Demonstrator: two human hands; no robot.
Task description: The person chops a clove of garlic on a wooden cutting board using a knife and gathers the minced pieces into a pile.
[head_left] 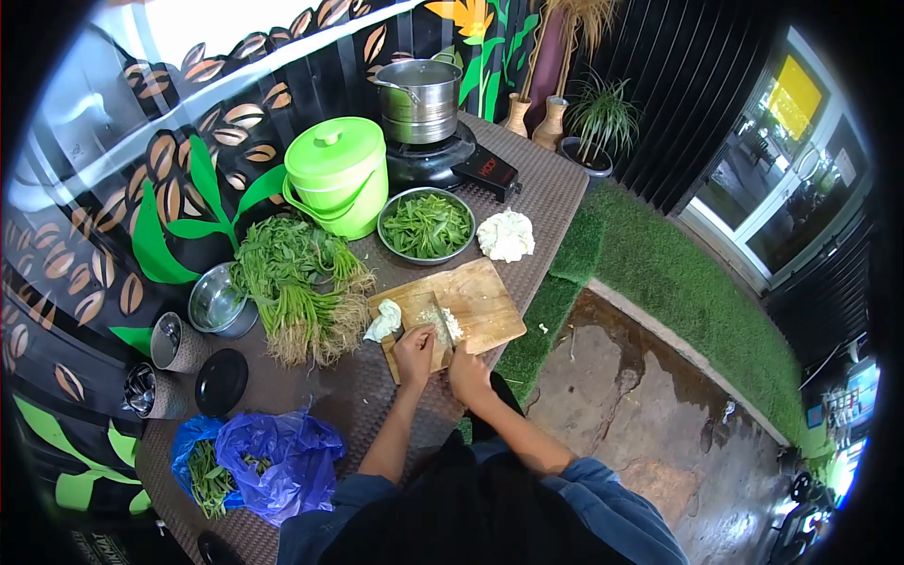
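Note:
On the wooden cutting board (488,299) lies a small heap of finely chopped white pieces (452,326). My right hand (468,373) is wrapped round the handle of a knife (439,311), whose blade points away from me beside the heap. My left hand (415,355) is closed at the left of the blade, its fingers bent together on the board; anything in them is too small to make out. A crumpled white cloth (384,321) rests on the board's left edge. Behind the board stands a metal bowl of green leaves (427,226), with a white bundle (506,235) at its right.
Rooted greens (306,282) lie left of the board, near an empty metal bowl (223,301). A green lidded bucket (337,179) and a pot (419,101) on a burner stand behind. Plastic bags (282,461) sit front left. The table's right edge is close to the board.

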